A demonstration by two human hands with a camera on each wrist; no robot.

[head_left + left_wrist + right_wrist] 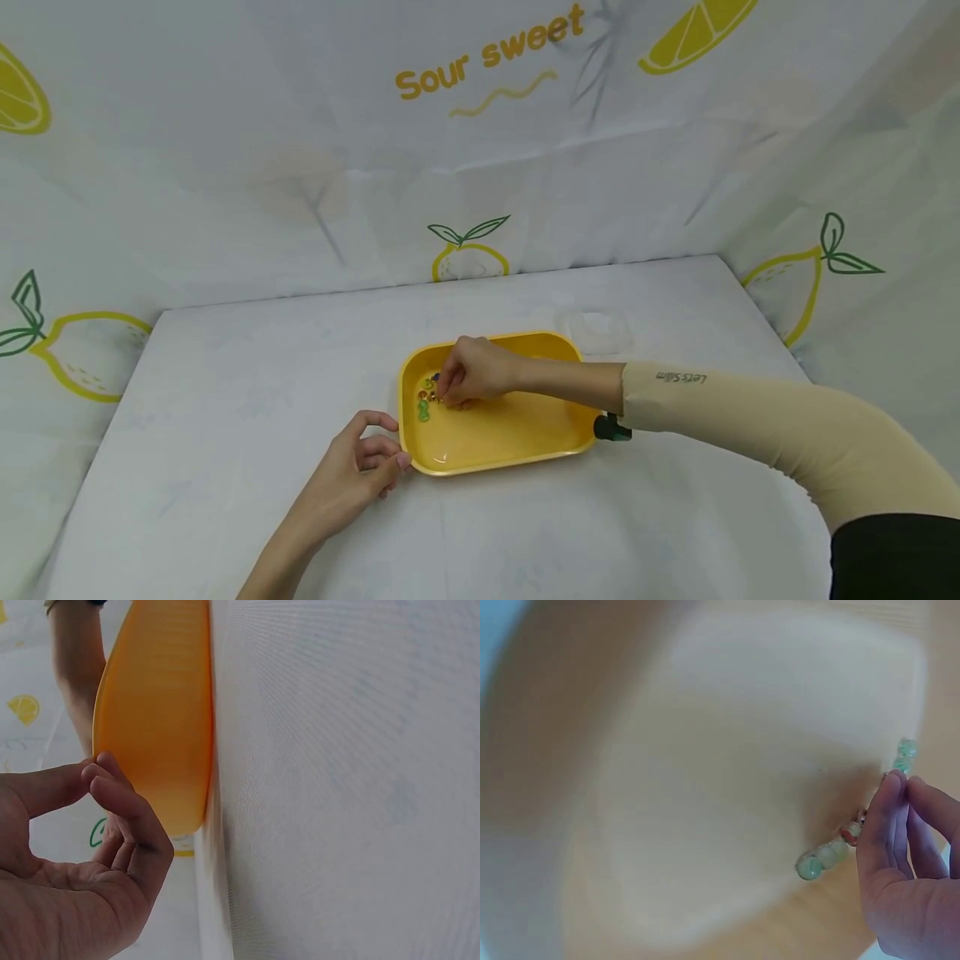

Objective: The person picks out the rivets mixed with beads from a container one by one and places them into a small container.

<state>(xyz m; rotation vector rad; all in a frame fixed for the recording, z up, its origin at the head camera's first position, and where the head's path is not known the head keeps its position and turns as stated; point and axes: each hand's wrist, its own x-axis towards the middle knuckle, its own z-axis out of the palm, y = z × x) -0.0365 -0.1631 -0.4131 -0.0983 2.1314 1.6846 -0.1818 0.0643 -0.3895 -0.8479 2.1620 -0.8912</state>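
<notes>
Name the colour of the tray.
The tray is yellow, shown best in the head view.

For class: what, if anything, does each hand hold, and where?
The left hand holds the tray by its rim; whether the right hand pinches any beads cannot be told.

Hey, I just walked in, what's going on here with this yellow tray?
A person is working with small beads in a yellow tray. Their right hand is reaching into the tray's left part, right among the beads; whether it has one pinched is hidden. Their left hand holds the tray's rim at the near left corner. Several beads, green ones among them, lie beside the right hand, and a see-through item sits on the table beyond the tray.
</notes>
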